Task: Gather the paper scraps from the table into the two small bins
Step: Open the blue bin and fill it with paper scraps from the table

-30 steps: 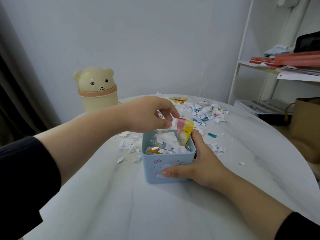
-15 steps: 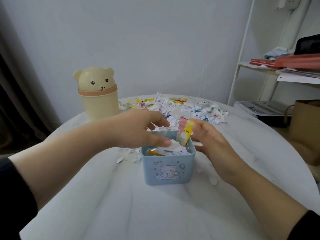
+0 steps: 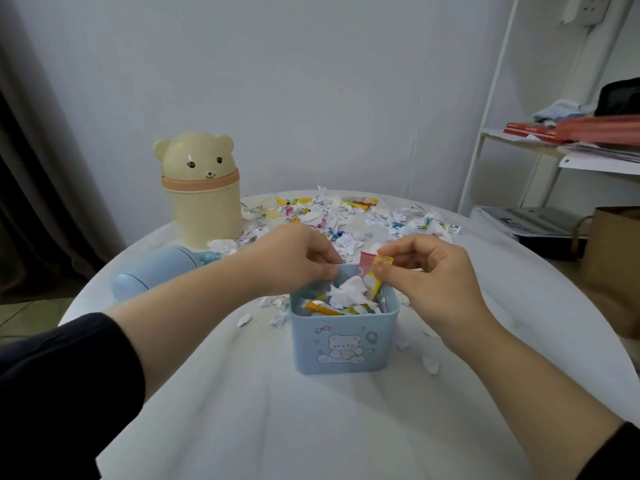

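A: Start at your left; what stands there?

B: The bear bin (image 3: 202, 195) is at the far left of the table (image 3: 311, 427), lid on; just in front of it a blue lid (image 3: 156, 271) lies on its side; neither is touched

A: And your left hand (image 3: 294, 261)?

B: It is curled at the far left rim of the blue bin (image 3: 343, 336); thumb and fingers are drawn together, but I cannot tell whether you hold a scrap in them or only press on the rim

A: The thing that matters?

B: The wrapper (image 3: 372, 271), pink and yellow; it stands nearly upright, long axis top to bottom, lower end already down among the scraps in the bin; your right hand (image 3: 426, 282) pinches its top between thumb and forefinger, so that hand is the nearer, and the wrapper lies to the left of and under those fingertips; I judge the next move is a push straight down, then letting go

A: Room for it?

B: The bin looks nearly full, white paper heaped to the rim, so the wrapper may spring back or tip over the right wall; the table near you is bare; the scraps (image 3: 332, 216) left to gather lie beyond the bin towards the far edge, with a few on either side of it
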